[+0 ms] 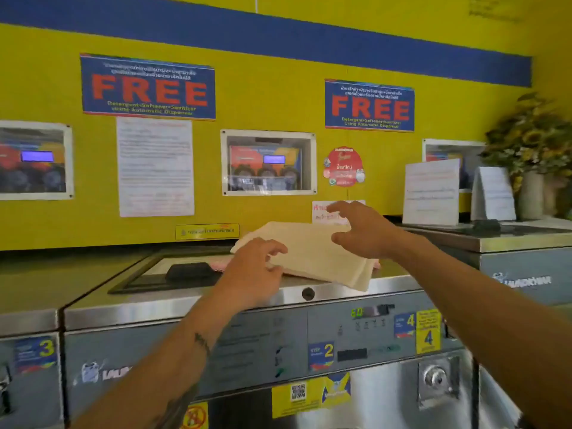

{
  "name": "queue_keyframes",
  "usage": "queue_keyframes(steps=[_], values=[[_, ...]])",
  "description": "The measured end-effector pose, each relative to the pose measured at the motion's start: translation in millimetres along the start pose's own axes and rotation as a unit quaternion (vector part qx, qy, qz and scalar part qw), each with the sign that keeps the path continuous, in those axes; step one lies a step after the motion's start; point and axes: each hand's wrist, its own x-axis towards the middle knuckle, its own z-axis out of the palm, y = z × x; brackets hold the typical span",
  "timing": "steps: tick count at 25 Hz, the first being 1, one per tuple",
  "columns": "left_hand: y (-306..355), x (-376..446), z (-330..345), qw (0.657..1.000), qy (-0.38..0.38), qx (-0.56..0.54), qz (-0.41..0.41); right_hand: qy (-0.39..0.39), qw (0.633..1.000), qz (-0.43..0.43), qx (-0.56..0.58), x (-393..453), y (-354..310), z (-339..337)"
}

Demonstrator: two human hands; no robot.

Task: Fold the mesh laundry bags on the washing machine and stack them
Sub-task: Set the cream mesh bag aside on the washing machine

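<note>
**Entry: folded mesh bags on washer top, both of my hands above them**

- Cream mesh laundry bag: folded into a flat layered rectangle, lying on the top of the steel washing machine, its near right corner hanging just over the front edge.
- Pink item: only an edge shows, under the cream bag; I cannot tell what it is.
- My left hand: at the bag's left edge, fingers spread and curled loosely, gripping nothing; whether the fingertips touch the mesh I cannot tell.
- My right hand: above the bag's far right part, fingers splayed wide, thumb down near the fabric, holding nothing.
- Dark flat object: on the machine lid, left of the bags.
- Yellow wall behind, with two blue "FREE" signs.
</note>
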Motion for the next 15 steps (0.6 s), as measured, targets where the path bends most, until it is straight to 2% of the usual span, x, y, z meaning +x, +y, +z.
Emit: queue_keyframes(steps=[4,8,11,15], values=[[-17.9,48.3,15.0,0.977,-0.118,0.178,-0.011,-0.008,1.0,0.015,-0.025,41.3,17.3,15.1],[-29.6,85.2,28.3,0.947,-0.147,0.283,0.031,-0.069,0.996,0.015,-0.049,98.4,52.1,38.0],[-29.4,117.1,18.5,0.958,-0.165,0.225,0.069,-0.176,0.984,0.011,-0.022,139.7,75.6,49.6],[-21.2,165.3,7.0,0.956,-0.227,0.184,0.006,-0.223,0.973,-0.057,-0.007,165.9,98.4,35.8]])
